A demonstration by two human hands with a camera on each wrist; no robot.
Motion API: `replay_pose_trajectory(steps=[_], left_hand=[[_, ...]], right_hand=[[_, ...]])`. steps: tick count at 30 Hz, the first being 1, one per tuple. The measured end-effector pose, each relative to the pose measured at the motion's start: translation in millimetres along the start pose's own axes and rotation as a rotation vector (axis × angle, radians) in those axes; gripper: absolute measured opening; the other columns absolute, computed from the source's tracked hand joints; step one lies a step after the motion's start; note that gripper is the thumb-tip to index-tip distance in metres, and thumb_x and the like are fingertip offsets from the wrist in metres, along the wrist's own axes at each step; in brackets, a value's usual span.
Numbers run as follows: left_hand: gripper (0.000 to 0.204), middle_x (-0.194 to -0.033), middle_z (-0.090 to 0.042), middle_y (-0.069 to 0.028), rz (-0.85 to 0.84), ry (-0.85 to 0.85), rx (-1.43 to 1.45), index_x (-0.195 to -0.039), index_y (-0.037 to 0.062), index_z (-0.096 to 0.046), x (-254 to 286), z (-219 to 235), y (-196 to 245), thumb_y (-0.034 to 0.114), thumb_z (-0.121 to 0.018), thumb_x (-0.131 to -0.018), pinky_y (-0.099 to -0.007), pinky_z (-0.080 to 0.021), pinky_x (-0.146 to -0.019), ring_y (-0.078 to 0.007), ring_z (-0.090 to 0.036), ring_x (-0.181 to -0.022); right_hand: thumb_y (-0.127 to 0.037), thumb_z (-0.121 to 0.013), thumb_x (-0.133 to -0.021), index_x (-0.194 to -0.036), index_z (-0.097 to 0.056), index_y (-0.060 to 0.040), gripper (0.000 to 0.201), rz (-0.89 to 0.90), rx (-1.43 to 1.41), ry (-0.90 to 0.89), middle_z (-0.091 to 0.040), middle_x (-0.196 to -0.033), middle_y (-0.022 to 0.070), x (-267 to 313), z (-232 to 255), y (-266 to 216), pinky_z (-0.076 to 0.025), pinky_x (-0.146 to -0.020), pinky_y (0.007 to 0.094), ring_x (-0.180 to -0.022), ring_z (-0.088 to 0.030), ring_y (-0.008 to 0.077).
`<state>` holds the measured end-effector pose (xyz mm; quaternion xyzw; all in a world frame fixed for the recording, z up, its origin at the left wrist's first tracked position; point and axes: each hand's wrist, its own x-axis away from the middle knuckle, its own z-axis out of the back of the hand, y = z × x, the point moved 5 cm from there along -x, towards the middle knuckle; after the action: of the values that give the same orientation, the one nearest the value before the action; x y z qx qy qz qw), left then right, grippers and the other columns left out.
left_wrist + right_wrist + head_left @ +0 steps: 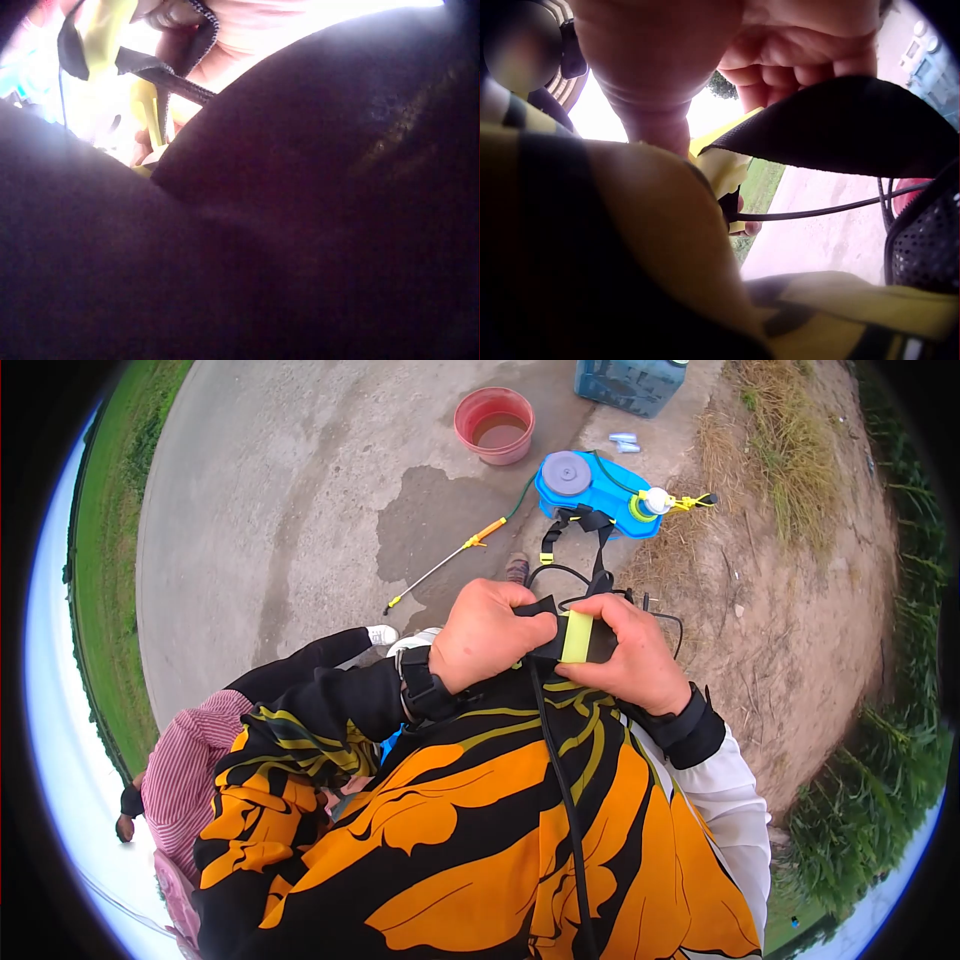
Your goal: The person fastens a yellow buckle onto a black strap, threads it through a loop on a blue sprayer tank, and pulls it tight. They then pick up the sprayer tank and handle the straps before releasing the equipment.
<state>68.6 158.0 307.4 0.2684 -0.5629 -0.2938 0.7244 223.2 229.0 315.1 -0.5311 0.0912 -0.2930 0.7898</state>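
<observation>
Two hands meet above orange-and-black cloth: the left hand pinches a black strap, and the right hand grips the yellow buckle on it, between thumb and fingers. Beyond them, a blue sprayer tank stands near a red bucket, its spray wand lying on concrete.

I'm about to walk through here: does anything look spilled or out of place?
Yes: near the red bucket, a patch is darker than the surrounding concrete, as if liquid spilled there; the source isn't clear. The spray wand lies across it.
</observation>
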Motion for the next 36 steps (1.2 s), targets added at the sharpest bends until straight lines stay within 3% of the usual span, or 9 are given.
replay_pose_trajectory(steps=[5, 8, 11, 17, 20, 26, 29, 32, 36], left_hand=[[0.019, -0.061, -0.06, -0.0011, -0.107, -0.148, -0.086, -0.081, -0.0021, -0.069, -1, -7, 6, 0.017, -0.068, -0.079, -0.0226, -0.043, -0.053, -0.0044, -0.053, -0.058], [0.02, -0.064, -0.062, -0.0024, -0.028, -0.308, -0.032, -0.086, -0.0014, -0.069, -7, -11, 7, 0.019, -0.066, -0.083, -0.0242, -0.044, -0.055, -0.0051, -0.055, -0.062], [0.021, -0.067, -0.063, -0.004, -0.054, -0.442, -0.13, -0.088, -0.001, -0.068, -9, -12, 11, 0.02, -0.063, -0.086, -0.026, -0.044, -0.057, -0.0062, -0.055, -0.063], [0.018, -0.069, -0.064, -0.0037, -0.441, -0.291, -0.371, -0.086, -0.0016, -0.063, -13, -10, 22, 0.016, -0.06, -0.088, -0.0263, -0.045, -0.057, -0.0075, -0.057, -0.064], [0.012, -0.069, -0.063, -0.0043, -0.285, -0.227, -0.214, -0.085, -0.0009, -0.063, -13, -10, 22, 0.012, -0.062, -0.086, -0.0255, -0.044, -0.056, -0.0068, -0.056, -0.064], [0.011, -0.069, -0.063, -0.0028, -0.284, -0.153, -0.144, -0.089, 0.0009, -0.063, -22, -18, 15, 0.008, -0.066, -0.082, -0.0232, -0.042, -0.055, -0.006, -0.053, -0.061], [0.018, -0.065, -0.06, -0.0098, -0.238, -0.145, -0.091, -0.087, 0.0023, -0.064, -22, -19, 20, 0.015, -0.071, -0.076, -0.0316, -0.046, -0.059, -0.0211, -0.059, -0.06], [0.024, -0.074, -0.061, -0.0003, -0.29, -0.102, -0.132, -0.098, 0.0004, -0.062, -28, -17, 21, 0.013, -0.073, -0.081, -0.0217, -0.043, -0.059, -0.0062, -0.054, -0.069], [0.024, -0.079, -0.061, 0.0005, -0.123, -0.306, -0.07, -0.099, -0.0001, -0.064, -35, -18, 15, 0.018, -0.069, -0.085, -0.0216, -0.044, -0.065, -0.006, -0.054, -0.075]], right_hand=[[-0.02, -0.082, -0.062, -0.104, -0.056, -0.0042, 0.052, 0.014, -0.004, -0.003, -0.061, -0.096, 0.0115, -1, 2, -1, -0.049, -0.079, 0.0359, -0.091, -0.061, 0.0306], [-0.019, -0.082, -0.062, -0.106, -0.056, -0.0044, 0.053, 0.034, -0.015, -0.033, -0.061, -0.097, 0.0117, 0, 6, 1, -0.049, -0.079, 0.036, -0.091, -0.061, 0.0307], [-0.019, -0.081, -0.062, -0.107, -0.057, -0.0045, 0.054, 0.042, -0.046, -0.062, -0.061, -0.098, 0.012, 3, 6, 5, -0.049, -0.079, 0.0361, -0.092, -0.061, 0.0311], [-0.018, -0.081, -0.062, -0.108, -0.057, -0.0044, 0.054, 0.035, -0.084, -0.077, -0.062, -0.1, 0.0126, 1, 9, 10, -0.049, -0.079, 0.036, -0.092, -0.061, 0.0316], [-0.019, -0.081, -0.062, -0.108, -0.057, -0.0044, 0.054, 0.019, -0.105, -0.088, -0.062, -0.099, 0.0127, -1, 12, 9, -0.049, -0.078, 0.0361, -0.091, -0.062, 0.0317], [-0.019, -0.082, -0.062, -0.107, -0.057, -0.004, 0.054, 0.034, -0.116, -0.069, -0.062, -0.099, 0.013, -4, 16, 15, -0.049, -0.077, 0.0362, -0.089, -0.062, 0.0318], [-0.019, -0.082, -0.062, -0.107, -0.057, -0.0039, 0.054, 0.038, -0.128, -0.066, -0.062, -0.098, 0.0129, -4, 17, 18, -0.049, -0.077, 0.0358, -0.089, -0.062, 0.0313], [-0.019, -0.082, -0.063, -0.108, -0.057, -0.0038, 0.054, 0.026, -0.159, -0.072, -0.063, -0.099, 0.0126, -4, 23, 17, -0.049, -0.078, 0.0351, -0.09, -0.062, 0.0302], [-0.019, -0.082, -0.063, -0.11, -0.057, -0.0039, 0.055, 0.004, -0.187, -0.072, -0.063, -0.1, 0.0124, -4, 29, 21, -0.048, -0.08, 0.034, -0.092, -0.062, 0.0291]])
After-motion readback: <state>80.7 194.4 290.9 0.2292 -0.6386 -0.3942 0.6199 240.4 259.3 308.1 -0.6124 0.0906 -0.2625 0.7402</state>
